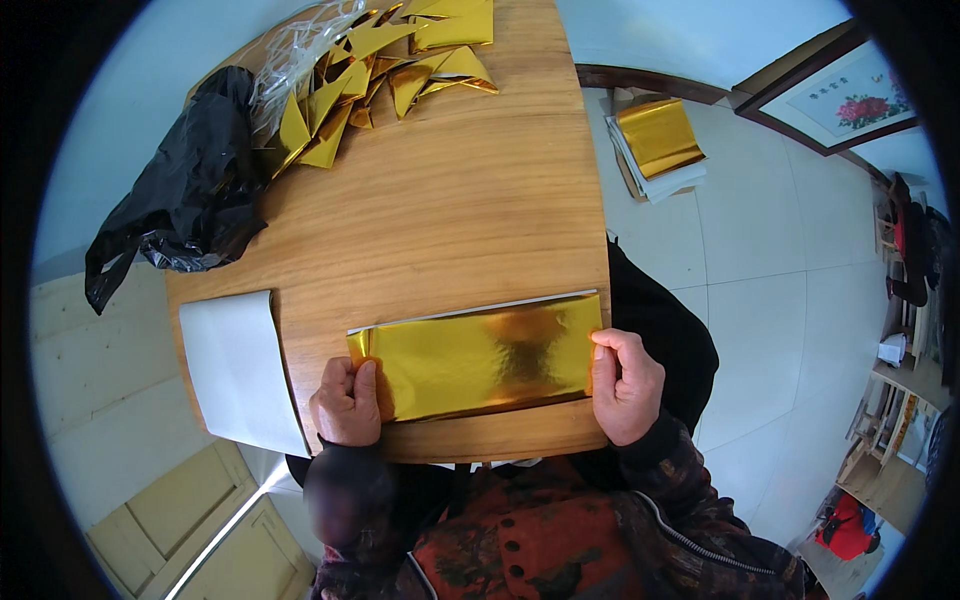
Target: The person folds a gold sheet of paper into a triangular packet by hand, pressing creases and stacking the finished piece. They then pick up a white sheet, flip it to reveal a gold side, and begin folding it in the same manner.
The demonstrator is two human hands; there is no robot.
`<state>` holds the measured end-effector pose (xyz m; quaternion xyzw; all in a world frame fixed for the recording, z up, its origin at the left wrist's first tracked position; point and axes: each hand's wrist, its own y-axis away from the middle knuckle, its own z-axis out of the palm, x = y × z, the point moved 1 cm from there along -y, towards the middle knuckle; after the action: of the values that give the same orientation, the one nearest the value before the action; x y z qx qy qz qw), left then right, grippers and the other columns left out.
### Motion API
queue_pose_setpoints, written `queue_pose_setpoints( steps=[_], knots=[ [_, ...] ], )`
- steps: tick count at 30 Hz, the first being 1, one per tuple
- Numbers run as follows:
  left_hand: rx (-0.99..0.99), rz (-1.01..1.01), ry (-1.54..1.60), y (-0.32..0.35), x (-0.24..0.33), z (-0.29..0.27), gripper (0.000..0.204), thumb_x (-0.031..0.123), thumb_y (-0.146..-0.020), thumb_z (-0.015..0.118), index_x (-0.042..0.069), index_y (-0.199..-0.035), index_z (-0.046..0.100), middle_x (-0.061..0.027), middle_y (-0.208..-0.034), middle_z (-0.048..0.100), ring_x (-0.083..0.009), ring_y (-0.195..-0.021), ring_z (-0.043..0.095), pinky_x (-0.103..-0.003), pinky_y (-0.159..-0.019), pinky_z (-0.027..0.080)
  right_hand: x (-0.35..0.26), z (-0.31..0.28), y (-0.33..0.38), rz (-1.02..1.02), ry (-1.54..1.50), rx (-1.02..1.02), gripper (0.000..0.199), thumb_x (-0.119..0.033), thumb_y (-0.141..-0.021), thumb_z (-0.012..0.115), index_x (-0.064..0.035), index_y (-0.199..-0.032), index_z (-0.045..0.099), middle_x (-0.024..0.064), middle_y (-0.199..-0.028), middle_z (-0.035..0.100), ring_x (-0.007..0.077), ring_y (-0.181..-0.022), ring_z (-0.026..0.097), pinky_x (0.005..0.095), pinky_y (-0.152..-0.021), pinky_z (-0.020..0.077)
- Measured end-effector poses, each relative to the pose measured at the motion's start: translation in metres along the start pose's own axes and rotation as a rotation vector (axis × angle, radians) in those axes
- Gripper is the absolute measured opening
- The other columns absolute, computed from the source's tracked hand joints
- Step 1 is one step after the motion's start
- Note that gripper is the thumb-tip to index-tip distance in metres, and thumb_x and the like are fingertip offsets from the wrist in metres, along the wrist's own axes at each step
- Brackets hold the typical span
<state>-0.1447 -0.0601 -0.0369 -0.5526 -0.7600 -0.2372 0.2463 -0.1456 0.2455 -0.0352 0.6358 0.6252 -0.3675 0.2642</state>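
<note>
A shiny gold foil sheet (pixel 450 362), folded to a long rectangle, lies on the wooden table (pixel 450 220) near its front edge. A thin pale edge shows along its far side. My left hand (pixel 347 402) grips the left end, thumb on top and fingers curled. At the right end, my right hand (pixel 628 385) pinches the sheet between thumb and fingers. Left of my left hand rests a stack of white-backed sheets (pixel 240 365).
Folded gold foil pieces (pixel 350 85) pile up at the far left, beside clear plastic strips (pixel 300 60) and a black plastic bag (pixel 195 180). On the floor to the right sits a stack of gold sheets (pixel 660 140). A framed picture (pixel 835 95) leans beyond it.
</note>
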Motion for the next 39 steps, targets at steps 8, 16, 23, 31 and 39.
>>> queue_pose_setpoints(
  steps=[8, 16, 23, 31, 39],
  knots=[
    [-0.011, -0.039, 0.004, 0.0002, -0.0053, 0.0006, 0.018, 0.018, -0.091, 0.068, 0.003, -0.085, 0.058, -0.0122, -0.061, 0.062, -0.0209, -0.05, 0.058, -0.032, -0.05, 0.044, -0.0019, -0.0007, -0.001, 0.002, 0.005, -0.007, 0.015, 0.004, -0.088, 0.059, -0.0032, -0.102, 0.059, 0.0143, -0.082, 0.064, 0.0313, -0.069, 0.066, 0.035, -0.058, 0.0516],
    [-0.017, -0.032, 0.005, 0.0006, -0.0036, -0.0007, 0.018, 0.017, -0.092, 0.067, 0.002, -0.085, 0.058, -0.0122, -0.062, 0.061, -0.0189, -0.052, 0.058, -0.031, -0.051, 0.045, -0.0028, -0.0003, -0.002, 0.009, 0.005, -0.008, 0.016, 0.003, -0.089, 0.058, -0.0025, -0.104, 0.06, 0.0154, -0.085, 0.066, 0.0317, -0.072, 0.068, 0.0349, -0.061, 0.0534],
    [-0.01, -0.055, 0.039, -0.0002, -0.0029, 0.0006, 0.017, 0.015, -0.091, 0.067, 0.001, -0.086, 0.059, -0.0124, -0.063, 0.062, -0.0171, -0.053, 0.058, -0.03, -0.051, 0.045, -0.0024, -0.0004, -0.0014, 0.039, 0.01, -0.028, 0.019, 0.003, -0.089, 0.058, -0.0018, -0.107, 0.062, 0.017, -0.092, 0.068, 0.0327, -0.079, 0.069, 0.0348, -0.066, 0.0556],
    [-0.004, -0.035, 0.052, 0.0004, -0.0039, 0.0009, 0.018, 0.016, -0.091, 0.067, 0.001, -0.085, 0.059, -0.0121, -0.064, 0.063, -0.0182, -0.054, 0.059, -0.029, -0.052, 0.046, -0.0018, 0.0001, -0.0021, 0.018, -0.014, -0.016, 0.02, 0.003, -0.089, 0.058, -0.0016, -0.108, 0.063, 0.0175, -0.093, 0.068, 0.0331, -0.079, 0.069, 0.0351, -0.067, 0.0557],
    [-0.005, -0.044, 0.039, 0.0002, -0.0046, 0.0009, 0.018, 0.016, -0.091, 0.067, 0.002, -0.084, 0.058, -0.0124, -0.064, 0.062, -0.0189, -0.054, 0.059, -0.03, -0.052, 0.046, -0.0025, -0.0006, -0.0027, 0.023, -0.003, -0.033, 0.02, 0.002, -0.089, 0.058, -0.0016, -0.108, 0.063, 0.0171, -0.092, 0.068, 0.0326, -0.078, 0.069, 0.0348, -0.067, 0.0557]
  ],
)
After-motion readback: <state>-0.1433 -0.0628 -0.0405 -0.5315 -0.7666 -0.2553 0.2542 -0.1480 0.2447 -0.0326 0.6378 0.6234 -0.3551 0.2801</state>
